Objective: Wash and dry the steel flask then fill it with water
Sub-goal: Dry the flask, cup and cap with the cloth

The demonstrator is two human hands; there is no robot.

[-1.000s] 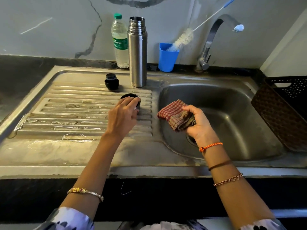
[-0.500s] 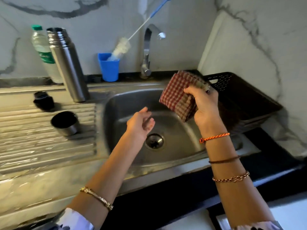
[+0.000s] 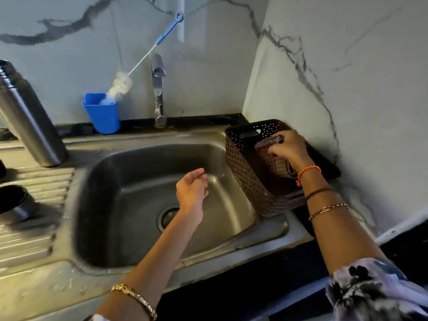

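Observation:
The steel flask stands upright and uncapped at the far left, on the drainboard behind the ribs. Its steel cup lid sits on the ribs at the left edge. My right hand grips the red checked cloth inside the dark woven basket, right of the basin. My left hand hovers over the steel sink basin with relaxed fingers, holding nothing. The tap rises behind the basin.
A blue cup holding a long bottle brush stands behind the sink's left corner. Marble walls close in at the back and right. A dark counter edge runs along the front.
My right hand has carried the cloth rightward and down into the basket. My left hand stayed over the basin. The view has swung further right, pushing the flask to the left edge.

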